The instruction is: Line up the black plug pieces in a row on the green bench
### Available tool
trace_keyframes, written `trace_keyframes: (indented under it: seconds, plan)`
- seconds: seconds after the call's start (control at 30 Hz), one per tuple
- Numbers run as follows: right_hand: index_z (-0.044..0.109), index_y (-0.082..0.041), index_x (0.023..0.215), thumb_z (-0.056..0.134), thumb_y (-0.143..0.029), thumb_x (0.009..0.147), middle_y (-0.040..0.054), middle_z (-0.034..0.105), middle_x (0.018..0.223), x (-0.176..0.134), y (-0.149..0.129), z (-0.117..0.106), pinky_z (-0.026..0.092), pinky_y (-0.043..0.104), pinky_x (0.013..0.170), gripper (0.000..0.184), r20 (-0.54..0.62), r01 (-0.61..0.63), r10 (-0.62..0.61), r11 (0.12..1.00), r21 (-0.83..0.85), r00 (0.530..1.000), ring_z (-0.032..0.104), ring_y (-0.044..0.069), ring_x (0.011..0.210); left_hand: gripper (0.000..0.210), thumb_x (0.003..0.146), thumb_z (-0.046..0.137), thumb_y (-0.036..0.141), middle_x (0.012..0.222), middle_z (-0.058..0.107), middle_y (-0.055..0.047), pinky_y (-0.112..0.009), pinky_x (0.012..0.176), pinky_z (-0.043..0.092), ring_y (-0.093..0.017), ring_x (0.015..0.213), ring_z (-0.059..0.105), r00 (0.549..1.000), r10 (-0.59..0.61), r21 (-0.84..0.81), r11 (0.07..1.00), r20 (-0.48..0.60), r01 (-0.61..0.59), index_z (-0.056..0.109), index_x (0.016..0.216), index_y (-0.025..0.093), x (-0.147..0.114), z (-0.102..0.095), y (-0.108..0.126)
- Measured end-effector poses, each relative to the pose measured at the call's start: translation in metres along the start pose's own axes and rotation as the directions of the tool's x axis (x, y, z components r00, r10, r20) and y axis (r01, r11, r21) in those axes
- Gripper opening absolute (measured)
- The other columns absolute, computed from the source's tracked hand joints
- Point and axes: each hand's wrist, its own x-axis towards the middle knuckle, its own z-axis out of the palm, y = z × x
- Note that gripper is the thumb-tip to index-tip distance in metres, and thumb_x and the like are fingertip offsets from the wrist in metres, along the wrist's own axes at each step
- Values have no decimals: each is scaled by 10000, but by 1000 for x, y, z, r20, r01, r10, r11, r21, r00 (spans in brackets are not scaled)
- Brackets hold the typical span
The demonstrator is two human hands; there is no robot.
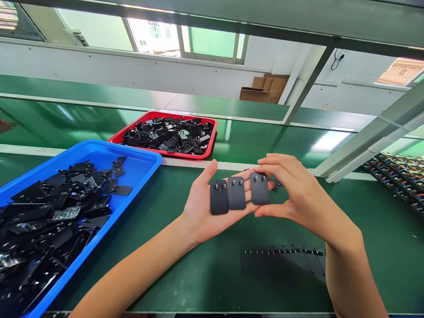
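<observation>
My left hand (202,207) is palm up with its fingers stretched out to the right, carrying small black plates. Two of them, a left plate (219,197) and a middle plate (236,193), lie side by side across the palm and fingers. Each has rounded corners and two small metal studs near its top edge. At the left fingertips, a third black plate (259,189) sits between the thumb and fingers of my right hand (288,190). Below my hands, a row of similar black plates (281,263) lies on the green table, a line of studs along its top.
A blue tray (145,161) heaped with loose black parts stands on the left. Behind it is a red tray (212,137) with more black parts. A slanting metal post (374,132) rises on the right, near racks of small colourful parts (397,176). Cardboard boxes (265,90) stand farther back.
</observation>
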Motion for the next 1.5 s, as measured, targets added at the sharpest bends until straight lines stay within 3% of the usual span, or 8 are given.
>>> trace_keyframes:
  seconds: [0.23, 0.53, 0.73, 0.97, 1.07, 1.2, 1.33, 1.5]
  plan:
    - [360, -187, 1380, 744, -495, 771, 118, 503, 1334, 2, -9, 9, 317, 583, 1100, 783, 63, -34, 34, 999, 11, 997, 424, 300, 1269, 575, 943, 314, 521, 1043, 660, -192, -495, 1013, 414, -314, 1086, 613, 997, -13, -5, 1000, -78, 13, 609, 1124, 62, 4, -3, -5]
    - [342, -248, 1388, 571, -295, 925, 63, 533, 1300, 5, -17, 21, 207, 566, 1168, 519, 183, -27, 3, 991, 130, 983, 425, 211, 1294, 540, 948, 319, 502, 676, 615, -109, -338, 659, 526, -211, 653, 623, 978, 32, 5, 999, -206, -32, 627, 777, 94, 9, -10, -11]
    - [376, -294, 1373, 549, -341, 926, 71, 536, 1294, 1, 1, 30, 353, 568, 1084, 481, 90, -82, 70, 988, 134, 993, 504, 242, 1210, 361, 910, 427, 364, 798, 646, -135, -349, 627, 527, -221, 685, 639, 879, 52, -140, 981, -474, -133, 629, 863, 68, 30, -51, -19]
    - [498, -228, 1281, 579, -424, 869, 96, 608, 1187, 20, 45, 109, 486, 475, 955, 463, 160, -191, 150, 941, 281, 976, 595, 256, 1095, 305, 938, 512, 412, 851, 582, -11, -216, 581, 482, -76, 657, 539, 679, 334, -197, 791, -654, -579, 570, 1027, 126, 29, -103, 77]
    - [602, -195, 1150, 650, -405, 764, 72, 667, 1039, 65, 49, 153, 516, 448, 903, 442, 231, -158, 84, 934, 322, 969, 637, 254, 985, 347, 933, 513, 436, 928, 591, -34, -238, 615, 506, -93, 714, 562, 531, 496, -194, 580, -687, -791, 556, 1095, 132, -5, -105, 135]
    - [578, -149, 1186, 571, -387, 801, 123, 631, 1127, 151, 45, 177, 425, 490, 1011, 453, 77, -164, 148, 945, 284, 986, 557, 283, 1127, 453, 930, 465, 532, 947, 583, -47, -232, 590, 516, -95, 715, 572, 390, 633, -217, 336, -668, -917, 521, 1144, 136, -66, -101, 189]
    - [451, -77, 1318, 374, -391, 926, 231, 492, 1324, 196, 40, 171, 354, 543, 1050, 509, -46, -232, 249, 945, 232, 967, 451, 308, 1254, 557, 874, 469, 639, 904, 551, -38, -206, 517, 539, -102, 697, 595, 380, 711, -269, 271, -592, -924, 455, 1149, 156, -112, -95, 211]
    - [465, -150, 1340, 443, -476, 936, 144, 506, 1358, 132, 33, 131, 341, 458, 1090, 520, 129, -181, 158, 963, 199, 979, 435, 250, 1280, 329, 951, 417, 418, 845, 576, 34, -155, 595, 559, -47, 674, 576, 473, 778, -313, 366, -414, -876, 423, 1192, 195, -132, -73, 209]
